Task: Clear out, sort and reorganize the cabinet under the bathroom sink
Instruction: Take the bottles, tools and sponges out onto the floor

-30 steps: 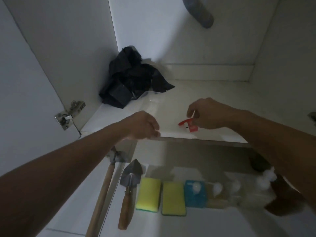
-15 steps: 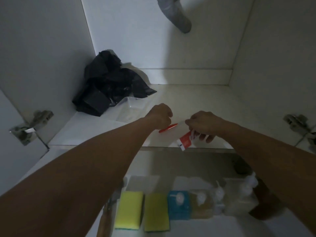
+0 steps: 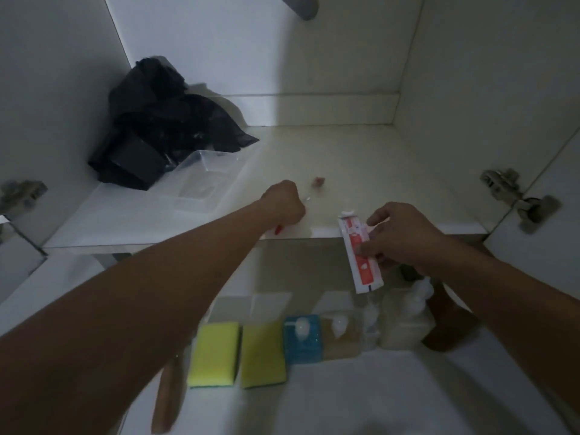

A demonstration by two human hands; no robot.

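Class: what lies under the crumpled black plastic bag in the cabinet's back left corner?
The crumpled black plastic bag partly overlaps a clear plastic tray, whose near end shows. Whatever else lies beneath or inside the bag is covered.

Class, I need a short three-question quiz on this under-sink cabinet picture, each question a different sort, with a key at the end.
1. True or false: the right hand holds the red and white tube.
2. Multiple choice: where does the black plastic bag lie? A) in the cabinet's back left corner B) on the floor beside the sponges C) in the right hand
3. Fill in: on the floor in front of the cabinet, ___ yellow sponges lie side by side, left of the blue bottle.

Key: 1 true; 2 A; 3 two
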